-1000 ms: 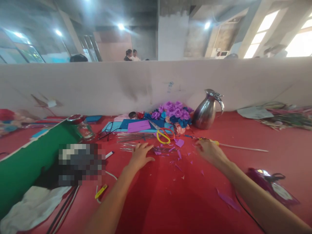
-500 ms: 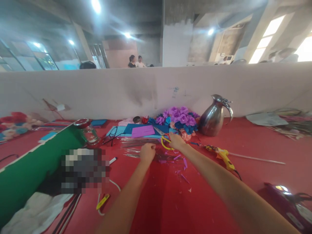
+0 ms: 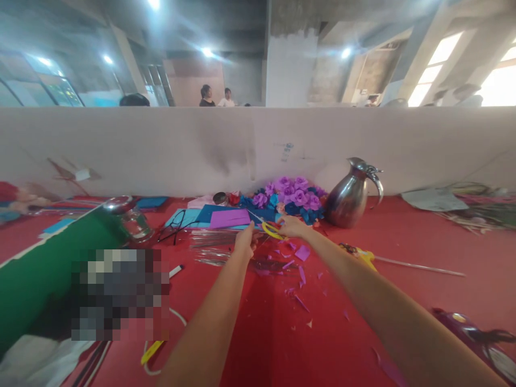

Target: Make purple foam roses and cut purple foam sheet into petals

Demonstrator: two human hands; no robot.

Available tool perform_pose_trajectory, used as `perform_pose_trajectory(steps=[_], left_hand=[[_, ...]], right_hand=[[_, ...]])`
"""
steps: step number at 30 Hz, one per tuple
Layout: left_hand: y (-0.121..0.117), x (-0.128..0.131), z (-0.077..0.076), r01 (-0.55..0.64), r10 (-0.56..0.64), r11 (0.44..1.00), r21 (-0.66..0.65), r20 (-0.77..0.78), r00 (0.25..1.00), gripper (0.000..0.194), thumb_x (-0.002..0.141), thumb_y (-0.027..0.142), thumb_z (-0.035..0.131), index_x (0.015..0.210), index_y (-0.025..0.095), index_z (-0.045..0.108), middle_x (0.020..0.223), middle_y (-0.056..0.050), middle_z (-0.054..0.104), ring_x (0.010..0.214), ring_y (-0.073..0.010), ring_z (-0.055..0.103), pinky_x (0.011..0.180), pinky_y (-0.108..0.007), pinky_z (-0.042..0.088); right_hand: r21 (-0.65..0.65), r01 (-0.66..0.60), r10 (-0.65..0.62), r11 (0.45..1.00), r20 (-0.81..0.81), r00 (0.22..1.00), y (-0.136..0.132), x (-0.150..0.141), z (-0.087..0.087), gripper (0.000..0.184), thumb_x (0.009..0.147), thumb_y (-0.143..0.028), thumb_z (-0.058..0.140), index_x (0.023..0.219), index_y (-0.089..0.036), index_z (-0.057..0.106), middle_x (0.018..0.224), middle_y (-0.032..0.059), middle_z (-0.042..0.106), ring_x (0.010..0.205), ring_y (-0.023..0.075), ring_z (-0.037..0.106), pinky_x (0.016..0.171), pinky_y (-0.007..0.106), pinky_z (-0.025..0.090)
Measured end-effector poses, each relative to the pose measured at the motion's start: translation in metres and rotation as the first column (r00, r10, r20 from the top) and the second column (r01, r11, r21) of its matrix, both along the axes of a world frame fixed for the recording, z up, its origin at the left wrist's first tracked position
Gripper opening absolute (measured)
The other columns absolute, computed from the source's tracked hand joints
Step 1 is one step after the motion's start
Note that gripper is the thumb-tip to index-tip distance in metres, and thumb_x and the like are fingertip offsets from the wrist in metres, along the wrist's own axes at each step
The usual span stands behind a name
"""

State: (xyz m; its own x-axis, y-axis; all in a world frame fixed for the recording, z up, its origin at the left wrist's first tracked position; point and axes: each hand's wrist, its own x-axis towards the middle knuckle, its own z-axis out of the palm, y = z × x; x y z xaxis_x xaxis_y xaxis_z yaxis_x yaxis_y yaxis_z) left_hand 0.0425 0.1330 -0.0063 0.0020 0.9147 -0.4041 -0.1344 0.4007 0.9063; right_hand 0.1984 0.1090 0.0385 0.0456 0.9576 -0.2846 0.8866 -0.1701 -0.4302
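In the head view, the right hand has its fingers curled closed at the handles of the yellow-handled scissors, whose blades point away across the dark blue sheets, near the purple paper. The left hand is loosely curled just beside — whether it pinches anything, I cannot tell. Best to seat the fingers fully in the loops, lift without snagging the sheets, and hold the left fingertips clear of the blades.
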Motion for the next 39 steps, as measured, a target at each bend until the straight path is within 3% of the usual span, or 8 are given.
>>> perform_pose_trajectory(steps=[6,10,12,14,17,26,33,39], left_hand=[[-0.003,0.003,0.013,0.008,-0.008,0.996,-0.085,0.009,1.000,0.036,0.086,0.033,0.054,0.117,0.016,0.053,0.117,-0.010,0.057,0.098,-0.0214,0.058,0.081,-0.042,0.051],[-0.012,-0.016,0.019,-0.012,0.011,0.999,-0.050,-0.012,1.000,0.036,0.086,0.033,0.054,0.118,0.016,0.053,0.118,-0.010,0.056,0.099,-0.0215,0.058,0.081,-0.043,0.051],[-0.022,-0.033,0.022,-0.014,0.014,1.000,-0.010,-0.015,1.000,0.027,0.081,0.028,0.060,0.104,0.013,0.059,0.098,-0.007,0.063,0.079,-0.0157,0.060,0.066,-0.031,0.051],[-0.036,-0.052,0.025,-0.015,0.015,0.999,0.039,-0.006,1.000,0.018,0.069,0.022,0.070,0.084,0.013,0.064,0.070,0.000,0.060,0.055,-0.0084,0.052,0.047,-0.020,0.038],[-0.061,-0.073,0.031,-0.027,0.024,0.993,0.112,0.026,0.999,0.017,0.056,0.022,0.074,0.066,0.015,0.061,0.051,0.005,0.050,0.042,-0.0044,0.039,0.039,-0.018,0.021],[-0.111,-0.076,0.027,-0.062,0.022,0.969,0.238,0.168,0.985,0.026,0.049,0.026,0.074,0.068,0.016,0.060,0.057,0.004,0.055,0.052,-0.0061,0.045,0.049,-0.018,0.030],[-0.117,-0.082,0.016,0.220,-0.201,0.956,0.194,-0.111,0.973,0.022,0.055,0.028,0.071,0.073,0.016,0.066,0.054,0.004,0.055,0.044,-0.0057,0.036,0.045,-0.020,0.024],[-0.112,-0.089,0.014,0.164,-0.123,0.958,0.235,-0.177,0.977,0.024,0.051,0.030,0.074,0.071,0.018,0.067,0.056,0.003,0.059,0.050,-0.0098,0.046,0.050,-0.022,0.031]], right_hand=[[-0.001,-0.025,0.025,1.000,0.006,1.000,-0.004,-0.002,0.003,0.032,0.089,-0.032,0.056,0.117,-0.017,0.054,0.117,0.0075,0.057,0.099,0.0213,0.059,0.081,0.041,0.051],[0.008,0.004,-0.004,1.000,0.002,1.000,-0.003,0.006,0.008,0.033,0.089,-0.033,0.055,0.117,-0.016,0.054,0.117,0.0074,0.057,0.098,0.0215,0.059,0.081,0.041,0.051],[0.022,0.013,-0.013,1.000,0.020,1.000,-0.003,0.010,0.008,0.033,0.089,-0.033,0.055,0.117,-0.016,0.054,0.117,0.0075,0.057,0.098,0.0214,0.059,0.081,0.041,0.051],[0.043,0.011,-0.013,0.999,0.057,0.998,-0.005,0.010,0.004,0.033,0.089,-0.032,0.055,0.117,-0.016,0.054,0.117,0.0076,0.057,0.098,0.0214,0.059,0.081,0.041,0.051],[0.087,0.011,-0.022,0.996,0.127,0.992,-0.012,0.005,-0.005,0.033,0.088,-0.032,0.056,0.118,-0.018,0.054,0.118,0.0075,0.057,0.100,0.0214,0.059,0.082,0.041,0.051],[0.095,0.104,-0.129,0.990,0.310,0.942,-0.044,0.014,0.014,0.032,0.089,-0.032,0.055,0.117,-0.016,0.054,0.118,0.0087,0.057,0.099,0.0208,0.059,0.082,0.041,0.051],[0.052,0.185,-0.191,0.981,0.389,0.901,-0.092,0.000,-0.005,0.026,0.089,-0.028,0.055,0.110,-0.015,0.059,0.110,0.0091,0.062,0.096,0.0210,0.062,0.080,0.039,0.052],[0.132,0.176,-0.214,0.976,0.397,0.892,-0.110,-0.006,-0.018,0.028,0.085,-0.008,0.044,0.097,-0.014,0.068,0.102,0.0192,0.069,0.096,0.0294,0.066,0.075,0.035,0.050]])
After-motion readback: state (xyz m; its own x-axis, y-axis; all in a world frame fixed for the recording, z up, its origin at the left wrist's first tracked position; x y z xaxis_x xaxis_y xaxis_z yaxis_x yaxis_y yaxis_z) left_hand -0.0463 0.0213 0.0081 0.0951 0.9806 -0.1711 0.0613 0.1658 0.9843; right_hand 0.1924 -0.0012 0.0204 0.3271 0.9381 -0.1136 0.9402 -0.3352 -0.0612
